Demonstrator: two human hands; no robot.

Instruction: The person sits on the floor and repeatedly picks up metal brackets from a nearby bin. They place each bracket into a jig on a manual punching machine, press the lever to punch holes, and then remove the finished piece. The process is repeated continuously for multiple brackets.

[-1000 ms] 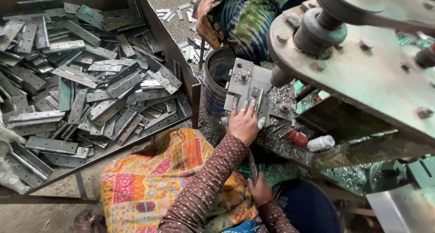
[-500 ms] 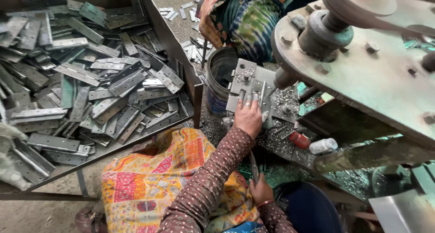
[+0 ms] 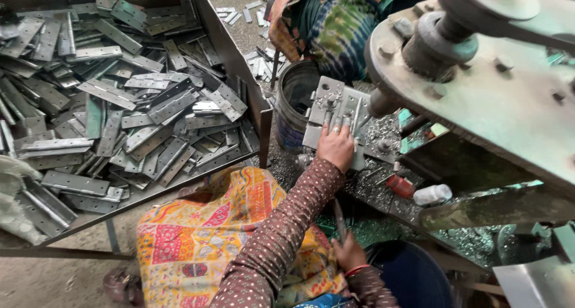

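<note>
Two hands apart, left hand (image 3: 336,145) outstretched, fingers on metal plate (image 3: 335,107), right hand (image 3: 347,254) low, gripping rod (image 3: 339,219)

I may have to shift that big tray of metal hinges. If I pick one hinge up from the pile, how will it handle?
A hinge looks like flat steel plate, so probably stiff and heavy for its size. Its two leaves may swing open when lifted. The pile in the tray lies loose and crisscrossed, so neighbours would likely slide.
</note>
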